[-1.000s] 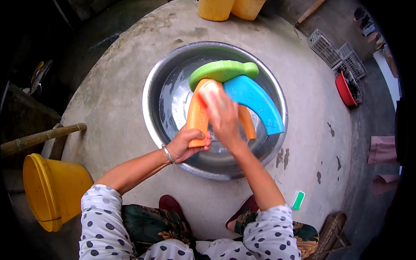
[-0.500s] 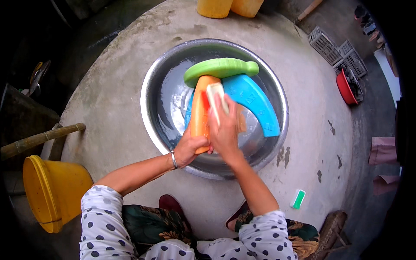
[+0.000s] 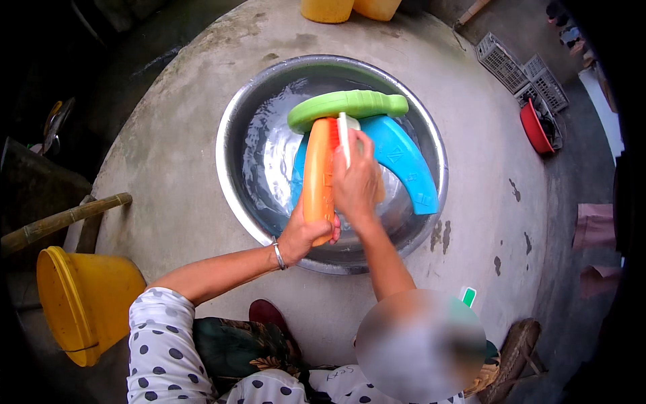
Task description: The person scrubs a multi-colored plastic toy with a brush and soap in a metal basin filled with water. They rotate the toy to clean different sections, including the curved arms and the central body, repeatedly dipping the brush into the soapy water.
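My left hand is closed around the near end of an orange curved plastic piece, held tilted over a wide metal basin. A scrub brush with a white back and red bristles is in my right hand; its bristles touch the right side of the orange piece near the far end. Behind it a light green plastic piece rests across a blue curved piece with raised marks. Water shimmers in the basin. Part of the blue piece is hidden by the orange piece and my right hand.
A yellow bucket stands at the left below a bamboo pole. More yellow buckets are at the far edge. On the right are grey crates and a red basin. A small green-and-white object lies on the concrete.
The brush has shifted from over the orange piece to its right side, and my right hand has moved slightly right. The orange piece has moved a little right, still in my left hand.
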The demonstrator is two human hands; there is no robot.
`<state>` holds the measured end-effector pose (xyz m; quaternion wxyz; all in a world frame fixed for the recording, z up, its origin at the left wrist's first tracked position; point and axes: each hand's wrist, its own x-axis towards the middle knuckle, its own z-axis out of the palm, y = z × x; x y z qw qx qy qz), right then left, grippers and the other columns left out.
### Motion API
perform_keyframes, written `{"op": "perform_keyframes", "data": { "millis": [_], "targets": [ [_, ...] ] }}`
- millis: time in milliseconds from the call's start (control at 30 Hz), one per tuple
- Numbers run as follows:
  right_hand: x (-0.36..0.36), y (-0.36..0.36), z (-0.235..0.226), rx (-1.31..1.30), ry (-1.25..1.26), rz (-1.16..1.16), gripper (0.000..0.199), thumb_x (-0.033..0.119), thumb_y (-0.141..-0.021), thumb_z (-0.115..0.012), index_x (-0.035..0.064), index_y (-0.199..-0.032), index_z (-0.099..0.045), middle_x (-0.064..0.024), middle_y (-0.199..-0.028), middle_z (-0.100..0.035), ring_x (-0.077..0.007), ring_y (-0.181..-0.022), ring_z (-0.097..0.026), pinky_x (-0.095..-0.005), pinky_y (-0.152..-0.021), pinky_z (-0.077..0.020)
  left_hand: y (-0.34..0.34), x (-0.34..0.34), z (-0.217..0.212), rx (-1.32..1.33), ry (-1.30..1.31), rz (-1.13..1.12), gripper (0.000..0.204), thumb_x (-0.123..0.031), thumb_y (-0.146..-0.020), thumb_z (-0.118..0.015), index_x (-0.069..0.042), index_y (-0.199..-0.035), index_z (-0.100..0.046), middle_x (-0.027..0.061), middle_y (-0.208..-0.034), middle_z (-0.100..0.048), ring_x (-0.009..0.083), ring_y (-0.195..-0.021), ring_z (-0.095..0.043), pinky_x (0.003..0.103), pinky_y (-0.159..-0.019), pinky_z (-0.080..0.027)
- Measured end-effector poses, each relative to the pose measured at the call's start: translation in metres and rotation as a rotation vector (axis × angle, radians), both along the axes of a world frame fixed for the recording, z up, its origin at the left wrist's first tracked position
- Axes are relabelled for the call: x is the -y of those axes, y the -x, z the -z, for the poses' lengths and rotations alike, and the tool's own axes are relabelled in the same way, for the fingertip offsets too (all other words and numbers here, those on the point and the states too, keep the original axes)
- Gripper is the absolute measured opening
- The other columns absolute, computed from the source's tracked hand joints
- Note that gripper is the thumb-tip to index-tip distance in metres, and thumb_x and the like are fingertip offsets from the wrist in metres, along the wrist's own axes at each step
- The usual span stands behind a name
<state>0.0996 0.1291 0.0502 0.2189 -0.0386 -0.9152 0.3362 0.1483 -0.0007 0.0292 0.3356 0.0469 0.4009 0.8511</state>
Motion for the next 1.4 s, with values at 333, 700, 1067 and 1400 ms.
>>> {"op": "perform_keyframes", "data": {
  "millis": [333,700,1067,1400],
  "targets": [
    [-0.019,-0.003,0.016,-0.128,-0.066,-0.190,0.042,0.014,-0.086,-0.056,0.0007,-0.126,-0.050,-0.0176,-0.128,-0.048,-0.0373,-0.102,-0.053,-0.0432,-0.086,-0.0417,0.011,0.004,-0.002,0.043,0.012,0.020,0.059,0.001,-0.075,-0.051,-0.007,-0.129,-0.031,0.0095,-0.088,-0.055,0.0180,-0.068,-0.058,0.029,-0.058,-0.048],
    [-0.016,-0.020,0.014,-0.265,-0.022,-0.349,0.039,0.011,-0.085,-0.060,-0.0015,-0.122,-0.056,-0.0173,-0.127,-0.054,-0.0334,-0.107,-0.054,-0.0422,-0.086,-0.0422,0.019,0.011,0.002,0.113,-0.020,0.025,0.063,0.003,-0.074,-0.051,-0.010,-0.132,-0.029,0.0105,-0.086,-0.055,0.0191,-0.066,-0.057,0.032,-0.058,-0.048],
    [-0.013,-0.039,0.007,-0.314,-0.096,-0.450,0.039,0.016,-0.087,-0.057,-0.0004,-0.123,-0.056,-0.0153,-0.127,-0.053,-0.0346,-0.100,-0.055,-0.0410,-0.084,-0.0442,0.026,0.012,-0.006,0.066,-0.007,0.033,0.069,0.004,-0.075,-0.050,-0.012,-0.137,-0.025,0.0102,-0.086,-0.054,0.0195,-0.067,-0.057,0.032,-0.059,-0.048],
    [-0.020,-0.004,0.025,-0.094,0.025,-0.070,0.040,0.017,-0.087,-0.057,-0.0018,-0.123,-0.054,-0.0192,-0.127,-0.051,-0.0350,-0.097,-0.055,-0.0415,-0.081,-0.0436,0.018,0.000,-0.007,0.057,0.009,0.033,0.070,0.001,-0.075,-0.051,-0.012,-0.138,-0.025,0.0090,-0.091,-0.055,0.0171,-0.067,-0.057,0.028,-0.057,-0.047]
  ]
}}
